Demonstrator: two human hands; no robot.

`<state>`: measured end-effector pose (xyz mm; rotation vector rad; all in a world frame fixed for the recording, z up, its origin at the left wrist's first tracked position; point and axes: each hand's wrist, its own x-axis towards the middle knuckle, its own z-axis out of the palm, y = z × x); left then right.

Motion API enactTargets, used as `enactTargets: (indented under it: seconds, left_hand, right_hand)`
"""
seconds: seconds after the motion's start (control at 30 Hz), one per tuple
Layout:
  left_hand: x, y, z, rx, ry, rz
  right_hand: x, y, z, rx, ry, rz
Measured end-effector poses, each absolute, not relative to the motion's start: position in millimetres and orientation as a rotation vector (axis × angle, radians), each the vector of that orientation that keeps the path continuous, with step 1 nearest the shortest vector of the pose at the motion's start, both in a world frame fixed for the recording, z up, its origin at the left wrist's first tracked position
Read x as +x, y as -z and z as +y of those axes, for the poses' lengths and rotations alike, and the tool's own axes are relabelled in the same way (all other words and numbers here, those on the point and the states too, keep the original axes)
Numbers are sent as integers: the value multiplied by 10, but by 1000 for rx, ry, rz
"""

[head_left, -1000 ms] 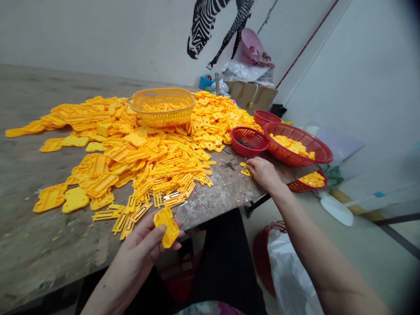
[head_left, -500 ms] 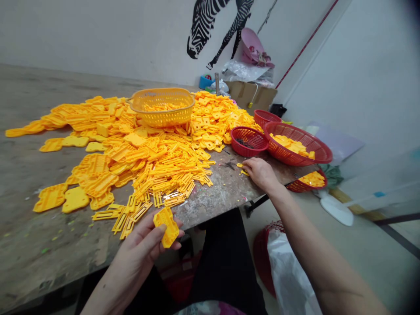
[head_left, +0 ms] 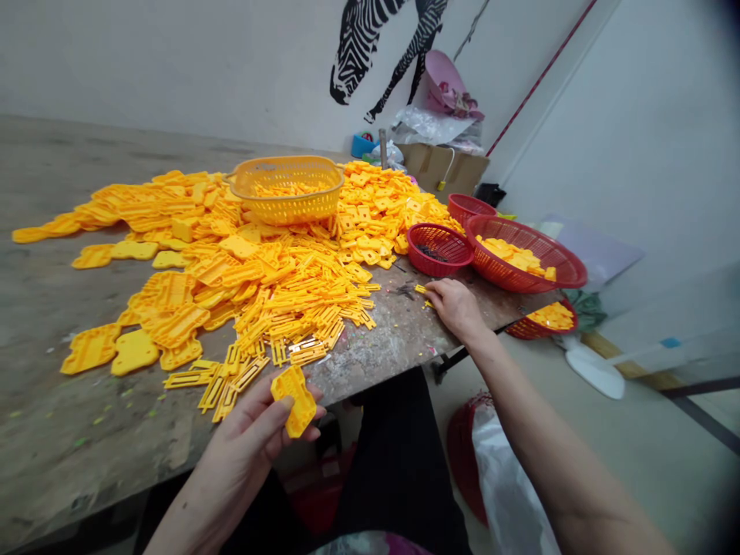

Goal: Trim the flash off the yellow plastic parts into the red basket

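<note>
Between the thumb and fingers of my left hand [head_left: 260,424] is a yellow moulded plastic plate [head_left: 294,402], held just off the table's front edge with its ribbed side showing. My right hand [head_left: 455,308] rests at the table's right side, fingers pinched on a small yellow plastic piece [head_left: 422,289]. Beside those fingertips lie thin dark pins [head_left: 405,290]. Narrow yellow slotted frames [head_left: 231,378] spread in a pile close to my left hand. Larger yellow plates [head_left: 136,351] lie to the left of them.
A yellow basket [head_left: 286,206] of small yellow parts sits on the heap. To the right stand a small red basket [head_left: 439,266] with dark pieces and a wide red basket [head_left: 570,270] with yellow parts. Another red basket [head_left: 523,329] is lower, past the table edge [head_left: 370,378].
My right hand has shifted very slightly left, with the small yellow piece at its fingertips. My left hand keeps the plate in nearly the same place.
</note>
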<state>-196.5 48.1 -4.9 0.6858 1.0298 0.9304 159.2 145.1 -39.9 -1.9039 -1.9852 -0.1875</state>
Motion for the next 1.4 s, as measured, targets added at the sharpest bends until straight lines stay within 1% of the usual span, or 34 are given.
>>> enactTargets:
  seconds: [0.43, 0.67, 0.93, 1.13, 1.4]
  left_hand:
    - [-1951, 26, 476, 695, -936, 1010]
    - [-1937, 53, 454, 677, -958, 904]
    - [-1913, 59, 444, 669, -985, 761]
    - [-1927, 63, 432, 667, -994, 732]
    - [-1939, 66, 419, 658, -1017, 703]
  right_hand:
    - [1332, 304, 1140, -1700, 63, -1767]
    - [898, 210, 792, -1531, -210, -1621]
    - [313, 107, 389, -1379, -528, -1617]
    - [2, 59, 200, -1273, -641, -1642]
    - [-167, 56, 131, -1219, -680, -1650]
